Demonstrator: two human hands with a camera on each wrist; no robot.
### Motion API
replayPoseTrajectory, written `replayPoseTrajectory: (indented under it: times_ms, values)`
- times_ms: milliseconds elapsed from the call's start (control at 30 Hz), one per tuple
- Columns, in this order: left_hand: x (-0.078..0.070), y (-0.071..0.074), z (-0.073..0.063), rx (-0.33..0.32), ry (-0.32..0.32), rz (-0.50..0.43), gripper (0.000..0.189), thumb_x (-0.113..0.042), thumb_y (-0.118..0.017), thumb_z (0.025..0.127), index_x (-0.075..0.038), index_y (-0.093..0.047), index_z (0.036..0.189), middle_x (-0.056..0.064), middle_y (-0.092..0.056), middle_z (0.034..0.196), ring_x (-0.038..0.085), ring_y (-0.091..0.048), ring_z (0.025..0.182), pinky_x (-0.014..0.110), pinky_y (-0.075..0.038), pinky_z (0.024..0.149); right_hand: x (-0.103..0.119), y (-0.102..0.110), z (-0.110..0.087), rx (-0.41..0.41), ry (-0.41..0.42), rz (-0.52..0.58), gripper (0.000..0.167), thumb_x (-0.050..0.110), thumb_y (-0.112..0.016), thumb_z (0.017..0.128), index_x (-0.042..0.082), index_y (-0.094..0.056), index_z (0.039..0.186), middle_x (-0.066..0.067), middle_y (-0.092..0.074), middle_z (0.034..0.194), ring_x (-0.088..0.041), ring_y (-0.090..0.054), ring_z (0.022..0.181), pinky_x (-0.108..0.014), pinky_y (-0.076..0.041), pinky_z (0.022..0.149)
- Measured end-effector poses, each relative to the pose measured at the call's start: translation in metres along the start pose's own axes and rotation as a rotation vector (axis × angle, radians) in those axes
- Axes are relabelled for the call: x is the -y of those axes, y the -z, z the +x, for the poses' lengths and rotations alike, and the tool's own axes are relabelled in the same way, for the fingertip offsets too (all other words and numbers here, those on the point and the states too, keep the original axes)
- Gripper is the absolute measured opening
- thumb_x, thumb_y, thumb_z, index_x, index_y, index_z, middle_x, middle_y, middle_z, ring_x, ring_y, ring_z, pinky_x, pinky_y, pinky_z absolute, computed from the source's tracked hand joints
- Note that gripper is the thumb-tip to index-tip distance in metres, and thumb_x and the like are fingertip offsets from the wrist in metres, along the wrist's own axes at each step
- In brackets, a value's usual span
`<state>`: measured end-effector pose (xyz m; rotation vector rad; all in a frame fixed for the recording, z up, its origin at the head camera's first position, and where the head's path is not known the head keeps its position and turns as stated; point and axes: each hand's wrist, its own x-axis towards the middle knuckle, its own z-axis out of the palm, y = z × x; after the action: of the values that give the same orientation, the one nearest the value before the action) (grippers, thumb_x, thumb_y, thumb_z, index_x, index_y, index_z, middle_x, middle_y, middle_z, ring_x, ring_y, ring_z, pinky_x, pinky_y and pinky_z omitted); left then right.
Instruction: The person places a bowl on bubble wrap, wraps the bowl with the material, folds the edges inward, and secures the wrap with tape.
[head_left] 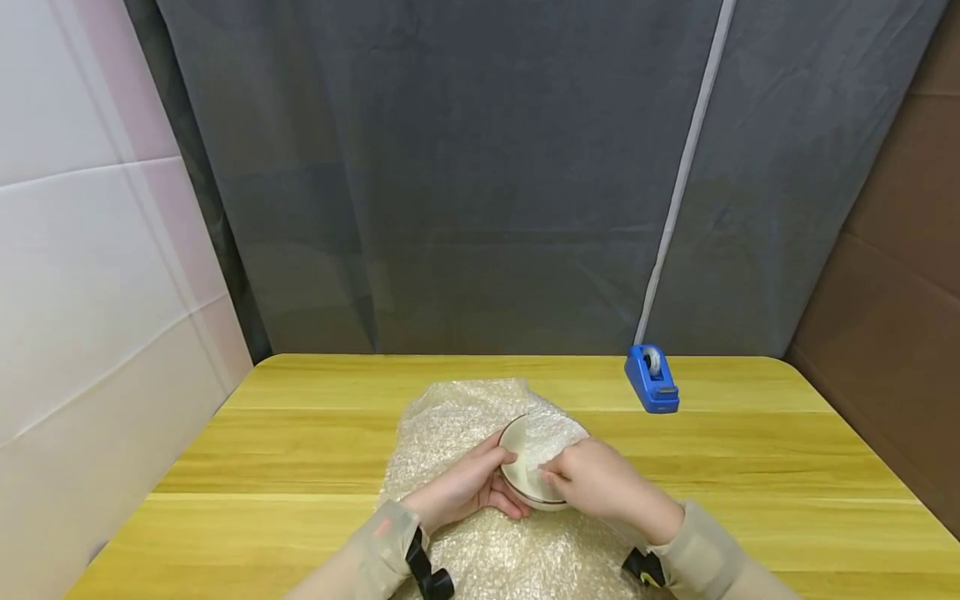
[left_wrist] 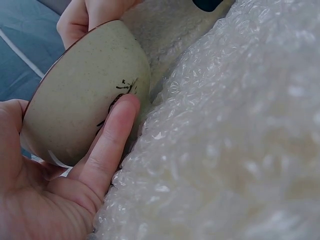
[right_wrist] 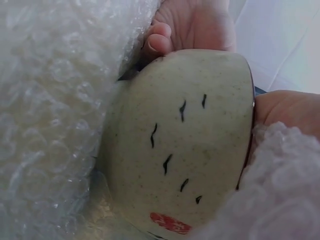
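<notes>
A pale speckled bowl (head_left: 528, 483) with a brown rim is tilted above a bubble wrap sheet (head_left: 442, 433). My left hand (head_left: 474, 482) grips its left side, thumb over the rim and fingers against the outside. In the left wrist view, those fingers lie along the bowl's wall (left_wrist: 85, 85), beside a dark painted mark. A flap of bubble wrap folds over the far right rim into the bowl. With curled fingers, my right hand (head_left: 600, 482) pinches this flap inside the bowl. Short dark strokes and a red mark show on the bowl's outside (right_wrist: 175, 145) in the right wrist view.
A blue tape dispenser (head_left: 652, 382) with a roll of clear tape stands near the far right edge of the wooden table (head_left: 750, 467). Behind the table hangs a dark grey curtain (head_left: 487, 183). A white panel (head_left: 105, 217) is on the left, a brown one (head_left: 892, 308) on the right.
</notes>
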<state>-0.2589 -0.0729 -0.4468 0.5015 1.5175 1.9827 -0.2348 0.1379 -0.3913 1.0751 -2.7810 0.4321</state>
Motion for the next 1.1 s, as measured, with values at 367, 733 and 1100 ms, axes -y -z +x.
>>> replayPoseTrajectory:
  times_ms: [367, 733, 1100]
  values:
    - [0.0001, -0.0003, 0.0003, -0.008, -0.004, -0.002, 0.068, -0.015, -0.042, 0.096, -0.013, -0.009, 0.156, 0.03, -0.067, 0.088, 0.027, -0.07, 0.068, 0.036, -0.058, 0.062, 0.0005, -0.0033, -0.0001, -0.024, -0.001, -0.058, 0.022, 0.021, -0.065, 0.091, 0.015, -0.07, 0.07, 0.011, -0.051, 0.058, -0.007, -0.045, 0.055, -0.034, -0.045, 0.059]
    - [-0.0013, -0.0004, -0.0006, 0.013, -0.004, 0.007, 0.07, -0.015, -0.041, 0.096, -0.015, -0.006, 0.156, 0.031, -0.066, 0.088, 0.026, -0.07, 0.068, 0.035, -0.058, 0.063, 0.0025, -0.0032, -0.0008, -0.014, -0.013, -0.074, 0.018, 0.019, -0.064, 0.091, 0.013, -0.072, 0.076, 0.007, -0.059, 0.065, -0.01, -0.053, 0.061, -0.038, -0.048, 0.064]
    - [-0.0012, -0.0012, -0.0002, 0.007, 0.002, 0.019, 0.068, -0.015, -0.04, 0.097, -0.014, -0.006, 0.156, 0.025, -0.068, 0.08, 0.025, -0.069, 0.066, 0.033, -0.058, 0.061, 0.0026, -0.0021, -0.0015, 0.032, -0.008, -0.105, 0.039, 0.025, -0.056, 0.096, 0.02, -0.054, 0.057, 0.011, -0.043, 0.052, -0.008, -0.042, 0.053, -0.04, -0.045, 0.074]
